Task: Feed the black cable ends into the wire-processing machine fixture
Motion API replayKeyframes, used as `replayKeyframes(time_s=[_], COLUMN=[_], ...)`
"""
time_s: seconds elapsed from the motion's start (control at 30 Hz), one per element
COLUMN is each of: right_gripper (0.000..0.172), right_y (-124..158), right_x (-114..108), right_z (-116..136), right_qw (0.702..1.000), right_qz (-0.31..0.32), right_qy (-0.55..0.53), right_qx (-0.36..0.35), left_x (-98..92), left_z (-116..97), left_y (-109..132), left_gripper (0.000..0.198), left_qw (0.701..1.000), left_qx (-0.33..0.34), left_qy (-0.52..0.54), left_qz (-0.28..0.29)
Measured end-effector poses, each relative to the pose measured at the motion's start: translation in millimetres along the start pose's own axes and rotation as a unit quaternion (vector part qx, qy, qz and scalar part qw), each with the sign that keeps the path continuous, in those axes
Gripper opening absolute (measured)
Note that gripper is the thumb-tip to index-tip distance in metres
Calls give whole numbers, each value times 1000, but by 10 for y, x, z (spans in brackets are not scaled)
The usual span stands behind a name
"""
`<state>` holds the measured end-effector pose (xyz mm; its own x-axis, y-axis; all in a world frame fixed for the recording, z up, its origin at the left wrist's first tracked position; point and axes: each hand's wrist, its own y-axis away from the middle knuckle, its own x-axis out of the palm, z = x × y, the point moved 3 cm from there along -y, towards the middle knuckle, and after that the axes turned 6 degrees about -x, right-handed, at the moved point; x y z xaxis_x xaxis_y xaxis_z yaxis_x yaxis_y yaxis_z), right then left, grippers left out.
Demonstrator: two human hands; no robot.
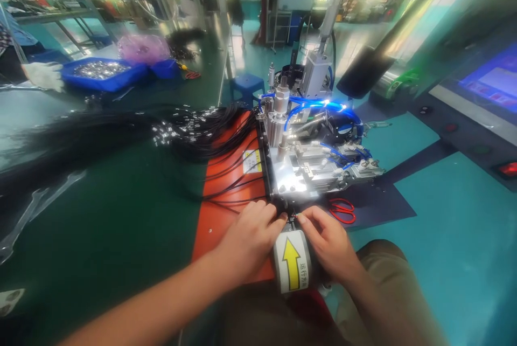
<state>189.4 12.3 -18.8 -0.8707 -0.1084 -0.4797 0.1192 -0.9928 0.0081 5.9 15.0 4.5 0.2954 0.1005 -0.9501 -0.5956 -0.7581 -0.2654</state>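
Note:
My left hand (256,233) is closed at the front of a metal machine (301,168), thumb and fingers pressed together over its black feed track (290,222). What it grips is hidden by the fingers. Just to its right, my right hand (329,241) pinches with thumb and forefinger at the same spot, on something too small to make out. Below both hands is a rounded cover (293,262) with a yellow arrow label. Thin black cables (238,187) run over an orange plate (220,227) to the machine, left of my hands.
Red-handled scissors (342,211) lie right of my hands. A large cable bundle (100,136) with shiny ends spreads to the left, near wrenches (36,211). Farther back are a blue tray (103,77) of metal parts and a gloved hand (44,74) of another person. A screen (493,82) stands right.

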Motion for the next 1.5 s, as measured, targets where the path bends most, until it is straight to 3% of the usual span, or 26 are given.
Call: replayKeyframes(time_s=[0.13, 0.3, 0.63, 0.97, 1.27, 1.5], right_gripper=[29, 26, 22, 20, 24, 25], right_y=[-50, -97, -72, -124, -142, -155], right_x=[-87, -76, -110, -84, -43, -19], right_z=[-19, 59, 83, 75, 12, 21], right_qw=[999, 996, 993, 997, 999, 999], right_qz=[-31, 1, -31, -32, 9, 0], right_qy=[11, 0, 33, 34, -32, -50], right_qx=[-20, -86, -107, -69, 0, 0], left_x=[-4, 1, 4, 1, -18, -79], left_z=[-2, 1, 2, 2, -6, -30], left_y=[-2, 2, 1, -1, -1, 38], left_gripper=[27, 29, 29, 28, 28, 21], left_qw=[1000, 1000, 1000, 1000, 1000, 998], left_qx=[1, 1, 0, 1, 2, -54], left_qy=[3, 5, 4, 1, -5, -25], left_qz=[2, 3, 4, -2, -3, 3])
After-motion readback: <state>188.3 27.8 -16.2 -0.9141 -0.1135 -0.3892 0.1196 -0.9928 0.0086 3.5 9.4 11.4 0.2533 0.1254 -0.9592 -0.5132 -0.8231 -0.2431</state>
